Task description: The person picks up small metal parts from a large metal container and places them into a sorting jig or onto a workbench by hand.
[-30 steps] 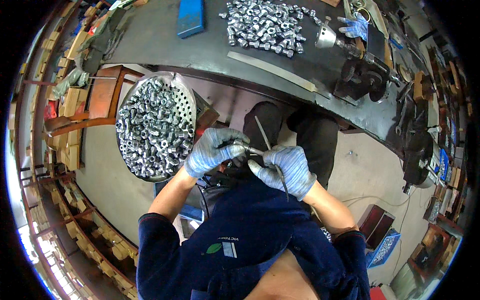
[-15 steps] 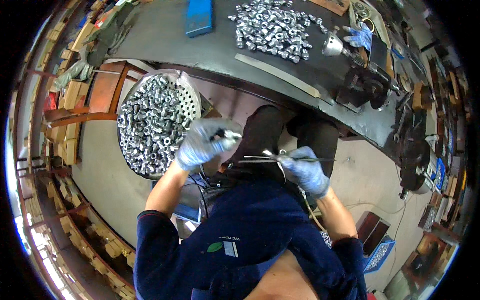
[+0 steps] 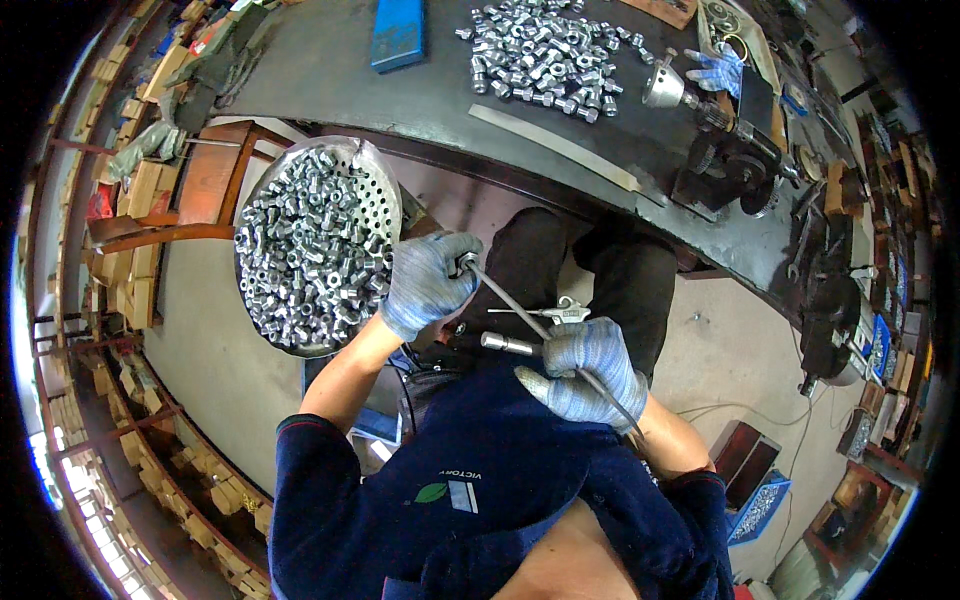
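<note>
Right of a round, perforated metal basin (image 3: pixel 376 200), seemingly set within reach, the blue-grey-gloved left hand (image 3: pixel 430 283) pinches a small silver metal fitting (image 3: pixel 467 261), apparently steadying it at the far end of the slender grey metal rod (image 3: pixel 509 300) clasped by the gloved right hand (image 3: pixel 590 352).

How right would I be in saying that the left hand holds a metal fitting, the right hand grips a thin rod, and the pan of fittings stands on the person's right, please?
Only the side is wrong: the head view shows the pan of fittings standing on the person's left. The left hand does hold a metal fitting, and the right hand grips a thin rod.
</note>
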Demonstrator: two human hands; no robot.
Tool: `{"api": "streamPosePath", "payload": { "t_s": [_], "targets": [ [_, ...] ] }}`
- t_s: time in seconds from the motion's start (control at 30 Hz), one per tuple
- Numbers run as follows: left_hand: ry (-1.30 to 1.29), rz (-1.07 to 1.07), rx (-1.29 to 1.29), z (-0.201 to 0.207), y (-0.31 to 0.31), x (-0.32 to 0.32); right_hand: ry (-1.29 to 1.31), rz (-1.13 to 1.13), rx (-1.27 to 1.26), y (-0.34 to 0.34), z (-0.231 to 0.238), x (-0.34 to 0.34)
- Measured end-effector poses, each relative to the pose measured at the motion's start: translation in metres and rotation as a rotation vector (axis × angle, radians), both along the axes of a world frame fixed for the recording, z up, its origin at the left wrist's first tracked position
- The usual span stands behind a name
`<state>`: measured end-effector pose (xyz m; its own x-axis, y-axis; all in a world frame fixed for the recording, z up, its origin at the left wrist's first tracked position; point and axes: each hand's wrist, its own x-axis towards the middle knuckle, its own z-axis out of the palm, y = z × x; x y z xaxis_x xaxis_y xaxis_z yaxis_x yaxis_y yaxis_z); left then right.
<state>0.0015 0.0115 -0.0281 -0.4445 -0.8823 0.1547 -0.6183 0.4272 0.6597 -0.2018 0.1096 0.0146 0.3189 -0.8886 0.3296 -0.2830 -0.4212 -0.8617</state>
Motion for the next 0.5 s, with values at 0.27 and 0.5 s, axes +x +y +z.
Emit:
{"api": "streamPosePath", "payload": {
  "t_s": [0.27,0.5],
  "targets": [
    [0.176,-0.139,0.174,-0.006,0.005,-0.022,0.12,-0.145,-0.11,-0.029,-0.043,0.02],
    [-0.214,-0.115,-0.093,-0.024,-0.069,-0.052,0.21,-0.311,-0.104,-0.008,-0.012,-0.019]
  ]
}}
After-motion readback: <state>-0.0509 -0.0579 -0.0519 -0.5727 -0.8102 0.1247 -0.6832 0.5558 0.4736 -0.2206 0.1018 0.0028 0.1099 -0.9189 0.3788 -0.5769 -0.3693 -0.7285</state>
